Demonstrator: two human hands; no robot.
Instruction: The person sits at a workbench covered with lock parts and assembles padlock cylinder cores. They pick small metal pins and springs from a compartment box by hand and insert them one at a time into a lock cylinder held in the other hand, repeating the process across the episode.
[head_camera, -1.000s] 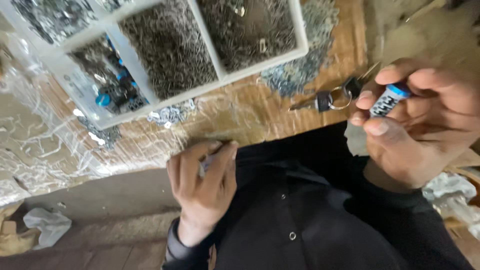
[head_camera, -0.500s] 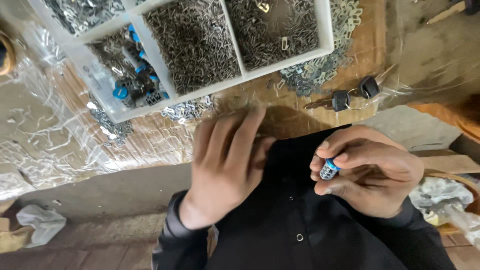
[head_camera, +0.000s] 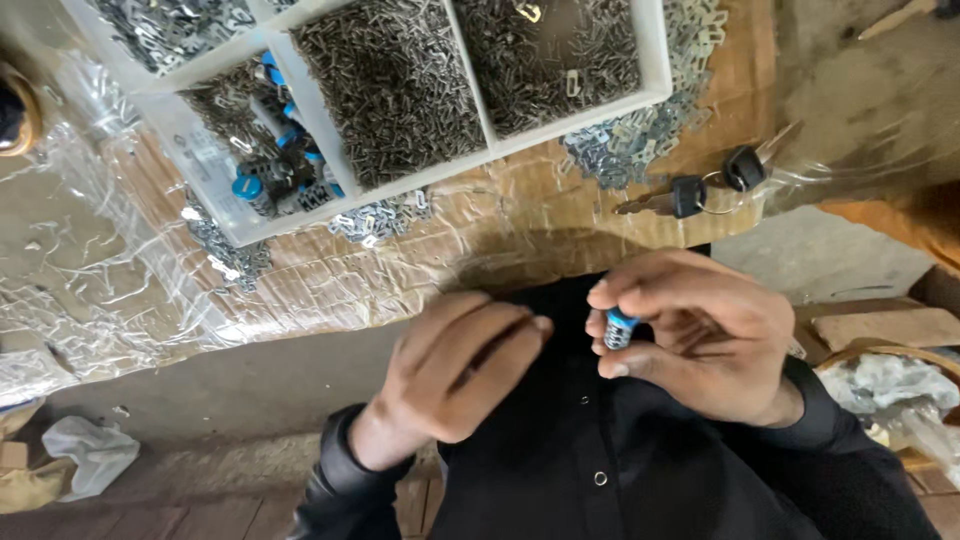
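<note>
Above both hands sits a big white tray (head_camera: 655, 60) with walls that split it into boxes full of tiny grey metal bits. It rests on a wooden table (head_camera: 745, 110) covered in crinkly clear plastic. More little metal pieces lie loose on the table just past the tray's edge.

The person's black shirt (head_camera: 620, 450) fills the space under the hands.

The right hand (head_camera: 700, 340) is curled, with its back facing up. Its thumb and first fingers pinch a small metal cylinder with a blue cap (head_camera: 619, 328), held upright close to the chest.

The left hand (head_camera: 455, 370) is just beside it. Its fingers are bent and bunched together, tips pointing at the cylinder. It may hold something tiny, but I cannot tell.

Two black-headed keys on a ring (head_camera: 715, 180) lie on the table above the right hand.
</note>
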